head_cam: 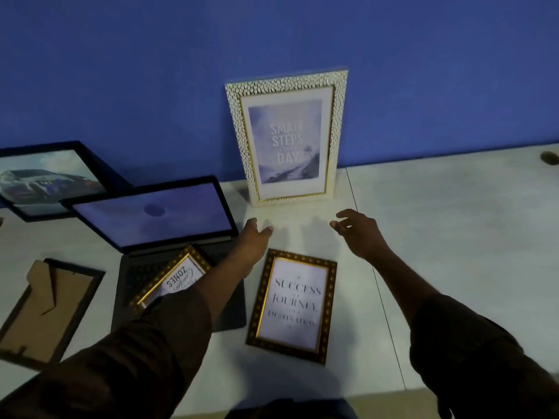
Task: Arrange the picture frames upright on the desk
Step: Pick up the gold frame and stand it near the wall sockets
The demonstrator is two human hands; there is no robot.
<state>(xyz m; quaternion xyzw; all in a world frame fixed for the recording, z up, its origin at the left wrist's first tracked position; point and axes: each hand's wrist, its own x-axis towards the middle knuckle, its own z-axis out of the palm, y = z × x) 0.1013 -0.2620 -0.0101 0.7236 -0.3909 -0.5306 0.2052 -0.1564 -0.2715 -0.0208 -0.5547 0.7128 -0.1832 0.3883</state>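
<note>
The small gold frame (174,275) on the laptop (169,237) is half buried under the left forearm, so only "ZONES" reads, upside down; the script line under it is too small to make out. The keyboard is mostly covered too. The car picture (45,179) gets clipped by the left edge. The face-down frame (45,309) runs off the bottom-left, its front unseen. Middle lines on the brown frame (295,305) are blurry. A dark blob (550,158) at the right edge is unidentifiable. Both sleeves exit the bottom.

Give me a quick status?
Left hand, right hand open, empty. White pebbled frame upright against wall. Brown gold-edged frame flat. Nothing blocking.
</note>
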